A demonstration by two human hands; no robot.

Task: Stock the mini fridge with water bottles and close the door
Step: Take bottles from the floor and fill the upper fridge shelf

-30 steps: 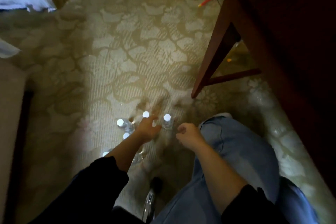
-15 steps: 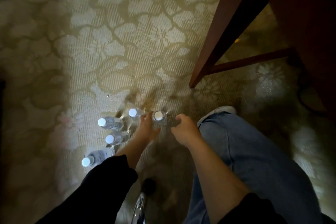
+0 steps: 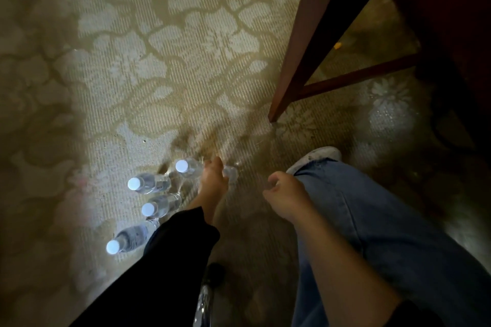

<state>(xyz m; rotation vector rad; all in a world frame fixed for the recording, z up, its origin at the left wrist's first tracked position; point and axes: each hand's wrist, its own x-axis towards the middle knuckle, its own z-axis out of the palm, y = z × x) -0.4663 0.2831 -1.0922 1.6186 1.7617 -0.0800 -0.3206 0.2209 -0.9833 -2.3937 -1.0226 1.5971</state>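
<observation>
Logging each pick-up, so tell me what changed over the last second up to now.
The left hand moved right from between the caps and closed its grip over the top of the rightmost bottle, hiding its cap. The right hand stayed beside it, loosely curled, holding nothing. The four other bottles stayed standing on the carpet.

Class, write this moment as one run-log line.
left hand: grips bottle | right hand: loosely curled, empty | carpet: four other bottles | fridge: unseen
</observation>
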